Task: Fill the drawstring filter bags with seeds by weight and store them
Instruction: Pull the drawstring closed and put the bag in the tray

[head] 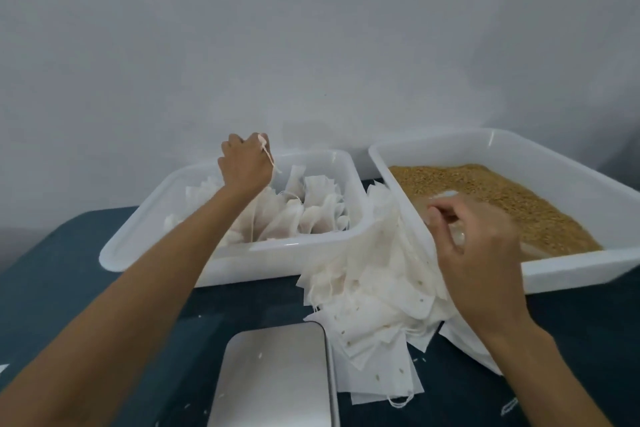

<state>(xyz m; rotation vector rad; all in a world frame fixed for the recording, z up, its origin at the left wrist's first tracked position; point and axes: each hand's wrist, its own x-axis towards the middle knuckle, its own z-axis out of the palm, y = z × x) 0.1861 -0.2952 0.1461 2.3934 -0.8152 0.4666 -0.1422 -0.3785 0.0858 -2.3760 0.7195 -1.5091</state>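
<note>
Seeds (485,194) lie just beyond the curled right hand (481,253) (contents blurred); left hand (247,165) pinches a drawstring (272,159) over the left tray (221,260).

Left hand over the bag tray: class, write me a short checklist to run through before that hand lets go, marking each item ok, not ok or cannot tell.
1. Left hand is above the left tray, not the table: ok.
2. It pinches a string: ok.
3. The bag on that string is pulled closed: cannot tell, the arm hides it.
4. Room in the tray for another bag among the filled bags: ok.
5. Scale is bare for the next weighing: ok.
6. Right hand is over the seed tray, apparently on a clear scoop: cannot tell, blurred.
</note>
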